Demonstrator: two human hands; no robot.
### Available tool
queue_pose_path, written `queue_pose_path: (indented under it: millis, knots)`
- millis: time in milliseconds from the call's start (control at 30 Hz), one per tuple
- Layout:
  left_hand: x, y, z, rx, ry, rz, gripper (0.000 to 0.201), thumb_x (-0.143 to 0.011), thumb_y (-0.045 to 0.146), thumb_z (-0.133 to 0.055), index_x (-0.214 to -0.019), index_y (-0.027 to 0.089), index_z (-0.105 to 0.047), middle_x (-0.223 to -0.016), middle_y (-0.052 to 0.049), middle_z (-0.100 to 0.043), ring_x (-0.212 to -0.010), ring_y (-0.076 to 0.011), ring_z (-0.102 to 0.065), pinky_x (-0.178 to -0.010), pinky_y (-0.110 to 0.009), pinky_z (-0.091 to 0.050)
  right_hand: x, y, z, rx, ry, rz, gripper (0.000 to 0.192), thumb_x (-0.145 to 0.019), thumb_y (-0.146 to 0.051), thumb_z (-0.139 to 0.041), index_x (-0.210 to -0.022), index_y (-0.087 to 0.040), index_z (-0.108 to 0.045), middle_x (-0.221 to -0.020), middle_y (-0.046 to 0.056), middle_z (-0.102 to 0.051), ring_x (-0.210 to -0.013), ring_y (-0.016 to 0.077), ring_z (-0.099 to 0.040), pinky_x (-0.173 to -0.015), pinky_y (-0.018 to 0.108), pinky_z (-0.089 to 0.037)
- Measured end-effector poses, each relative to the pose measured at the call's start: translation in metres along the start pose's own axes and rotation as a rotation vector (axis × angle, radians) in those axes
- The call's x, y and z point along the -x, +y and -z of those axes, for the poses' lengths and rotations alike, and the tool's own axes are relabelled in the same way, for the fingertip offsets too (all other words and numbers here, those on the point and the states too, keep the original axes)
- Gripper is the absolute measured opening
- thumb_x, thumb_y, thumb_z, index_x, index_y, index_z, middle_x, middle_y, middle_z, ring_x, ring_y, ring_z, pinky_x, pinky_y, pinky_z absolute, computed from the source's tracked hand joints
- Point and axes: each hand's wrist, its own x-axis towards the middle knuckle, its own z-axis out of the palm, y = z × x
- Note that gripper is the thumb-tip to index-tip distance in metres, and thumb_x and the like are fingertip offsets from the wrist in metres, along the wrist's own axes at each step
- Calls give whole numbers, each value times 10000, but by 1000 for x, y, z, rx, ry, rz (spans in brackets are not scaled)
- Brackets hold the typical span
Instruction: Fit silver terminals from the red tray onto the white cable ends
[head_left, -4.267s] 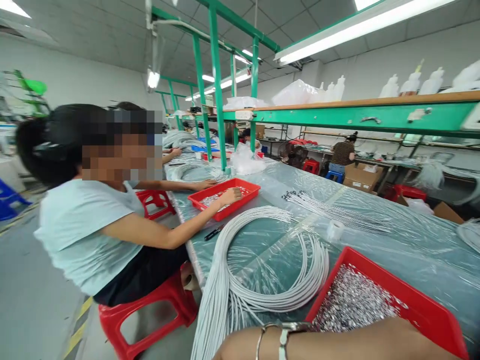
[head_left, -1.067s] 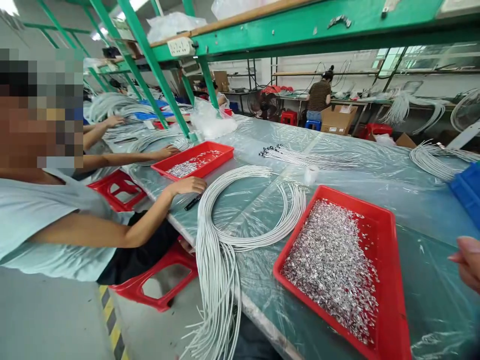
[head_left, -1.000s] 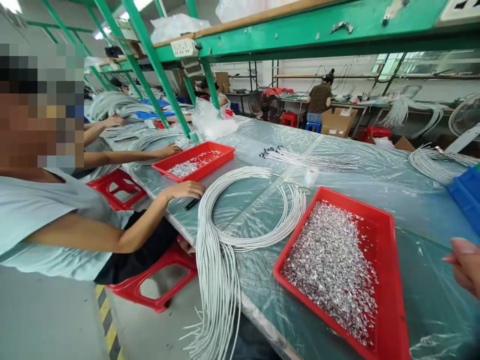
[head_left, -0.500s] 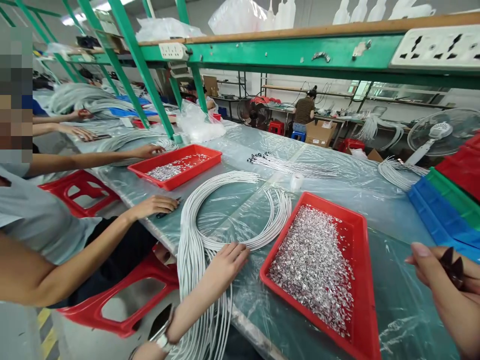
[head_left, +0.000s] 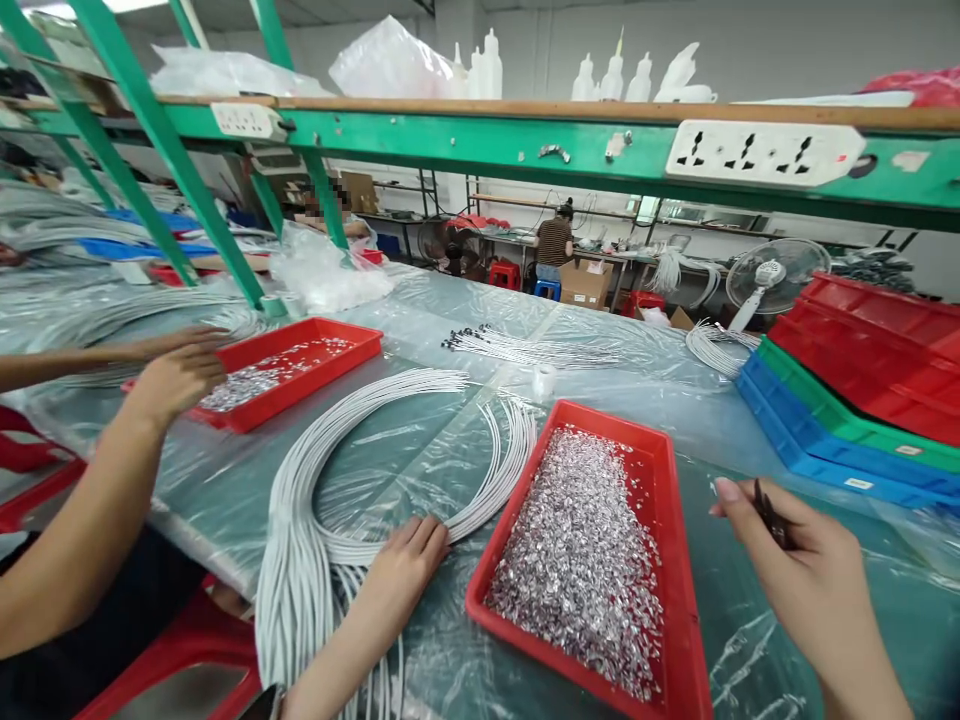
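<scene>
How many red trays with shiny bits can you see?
2: one red tray between the person's left hand and right hand, another red tray by a co-worker's hand at left. The stacked crates might hide more.

Bare forearms point(head_left: 341, 640), the left with a dark watch point(head_left: 262, 703) (mostly out of view).

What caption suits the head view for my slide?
Left hand on coiled white cables, right hand holding dark tool, red tray of silvery pieces between.

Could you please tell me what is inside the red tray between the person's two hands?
The red tray holds a heap of small, shiny silvery pieces, with bare red showing along its right side. The heap hides the rest, so whatever lies beneath cannot be seen.
</scene>
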Motion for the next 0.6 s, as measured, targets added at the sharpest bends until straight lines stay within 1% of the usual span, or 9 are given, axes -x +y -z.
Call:
queue_pose_path:
  millis: [100, 167, 267, 367, 467, 567, 600]
  knots:
    - [2, 4, -4, 67, 9, 33, 112, -935, 135, -536, -843, 131, -599, -840, -13, -603, -794, -176, -599, -751, -357, -499, 2, 2, 0, -47, -33, 48, 346, -951, -381, -573, -670, -181, -545, -597, -41, -347, -508, 125, -271, -469, 236, -228]
    - [4, 3, -1, 146, 19, 59, 160, -949, 173, -482, -840, 142, -595, -833, -27, -606, -792, -195, -601, -743, -368, -490, 2, 2, 0, -62, -39, 75, 344, -958, -364, -574, -668, -182, -538, -600, -46, -328, -510, 126, -267, -473, 235, -230]
    - [0, -1, 10, 293, 47, 133, 252, -950, 298, -399, -796, 175, -555, -775, -52, -600, -725, -229, -595, -671, -360, -469, 0, 0, -1, -86, -63, 86, 342, -961, -343, -558, -662, -180, -530, -600, -45, -324, -515, 128, -271, -471, 234, -230]
    - [-18, 5, 28, 488, 43, 210, 314, -941, 432, -350, -807, 194, -505, -659, -12, -543, -572, -194, -544, -561, -299, -430, -2, -2, -3, -125, -83, 97, 341, -952, -327, -549, -648, -178, -508, -595, -44, -326, -516, 129, -270, -465, 235, -227]
    - [-51, 28, 50, 720, 1, 230, 425, -946, 524, -285, -798, 189, -499, -563, 55, -387, -477, -143, -429, -478, -240, -373, -2, -3, -8, -187, -97, 95, 348, -949, -326, -552, -642, -181, -475, -596, -47, -300, -520, 128, -249, -465, 240, -201]
    - [-89, 68, 76, 910, 14, 216, 491, -960, 545, -218, -863, 171, -521, -573, 76, -278, -472, -125, -330, -457, -221, -313, -2, -5, -13, -248, -117, 98, 384, -945, -332, -563, -623, -185, -412, -596, -50, -257, -517, 124, -226, -467, 243, -180]
    - [-100, 82, 85, 960, 24, 195, 486, -963, 539, -223, -880, 169, -527, -584, 75, -270, -485, -124, -314, -464, -222, -297, -1, -6, -15, -258, -121, 105, 394, -943, -332, -561, -617, -186, -394, -595, -51, -246, -514, 123, -224, -466, 243, -179]
